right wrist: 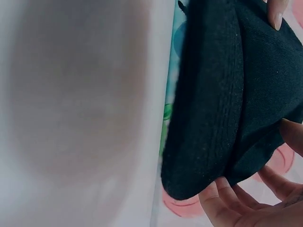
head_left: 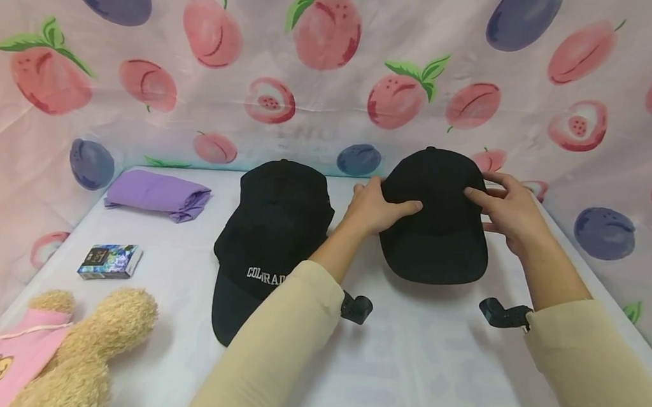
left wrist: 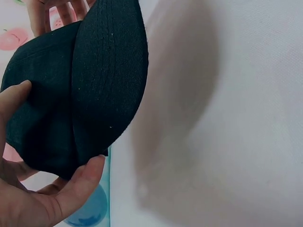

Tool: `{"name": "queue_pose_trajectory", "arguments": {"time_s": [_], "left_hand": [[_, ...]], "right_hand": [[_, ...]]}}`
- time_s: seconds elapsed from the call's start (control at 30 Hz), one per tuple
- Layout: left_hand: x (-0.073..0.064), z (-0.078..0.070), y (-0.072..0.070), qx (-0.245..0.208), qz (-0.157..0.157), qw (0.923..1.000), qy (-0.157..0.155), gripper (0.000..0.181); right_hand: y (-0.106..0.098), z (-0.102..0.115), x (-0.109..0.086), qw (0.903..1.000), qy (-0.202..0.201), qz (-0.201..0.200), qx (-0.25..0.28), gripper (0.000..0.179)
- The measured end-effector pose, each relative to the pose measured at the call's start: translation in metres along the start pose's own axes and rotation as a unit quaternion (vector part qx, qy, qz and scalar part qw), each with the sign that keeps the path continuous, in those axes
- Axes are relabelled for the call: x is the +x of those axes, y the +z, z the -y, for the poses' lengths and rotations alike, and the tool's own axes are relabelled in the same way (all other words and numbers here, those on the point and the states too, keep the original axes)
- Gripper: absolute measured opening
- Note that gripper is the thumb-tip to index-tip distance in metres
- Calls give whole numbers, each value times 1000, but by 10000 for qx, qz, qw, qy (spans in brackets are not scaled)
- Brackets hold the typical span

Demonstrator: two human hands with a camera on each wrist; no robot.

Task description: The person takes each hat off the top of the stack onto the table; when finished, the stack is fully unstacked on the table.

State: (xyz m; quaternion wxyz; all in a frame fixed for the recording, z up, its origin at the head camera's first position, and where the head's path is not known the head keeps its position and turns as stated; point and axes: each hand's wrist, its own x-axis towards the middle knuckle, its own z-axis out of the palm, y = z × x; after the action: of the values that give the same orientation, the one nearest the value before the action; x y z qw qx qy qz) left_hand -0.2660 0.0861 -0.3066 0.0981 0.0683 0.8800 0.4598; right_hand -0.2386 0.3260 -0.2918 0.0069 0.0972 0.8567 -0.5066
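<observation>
A plain black baseball cap [head_left: 434, 237] is held up by both hands, its brim facing me and tilted down. My left hand [head_left: 370, 209] grips its left side, thumb on the front of the crown. On the opposite side my right hand [head_left: 512, 213] holds it, with the thumb in front and fingers spread around the edge. The left wrist view shows the cap's brim [left wrist: 111, 71] above its shadow on the white surface. Left of it lies a stack of black caps [head_left: 279, 212], the front one with white lettering, partly behind my left forearm.
At the back left lies a folded purple cloth [head_left: 157, 191]. A small blue patterned box [head_left: 110, 261] is in front of it. A teddy bear [head_left: 84, 350] in a pink top fills the near left corner. Fruit-patterned fabric [head_left: 320, 133] hangs behind the white table [head_left: 406, 357].
</observation>
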Motion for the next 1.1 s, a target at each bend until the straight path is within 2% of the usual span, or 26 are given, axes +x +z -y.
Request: {"name": "queue_pose_trajectory", "arguments": {"time_s": [0.2,0.43,0.73,1.1], "left_hand": [[3,3,5,-147,61,9999,46,87],[6,10,19,-357,112,9992,-113,81],[11,13,33,-555,69,9984,-119,77],[16,17,51,-946,76,9946,-413,75]], "right_hand": [[0,-3,1,10000,9,7,41,86],[-3,-15,5,9998,127,2,-127,82],[-9,-22,7,9996,107,-16,-252,83],[-11,-34,8,9998,59,21,-209,78]]}}
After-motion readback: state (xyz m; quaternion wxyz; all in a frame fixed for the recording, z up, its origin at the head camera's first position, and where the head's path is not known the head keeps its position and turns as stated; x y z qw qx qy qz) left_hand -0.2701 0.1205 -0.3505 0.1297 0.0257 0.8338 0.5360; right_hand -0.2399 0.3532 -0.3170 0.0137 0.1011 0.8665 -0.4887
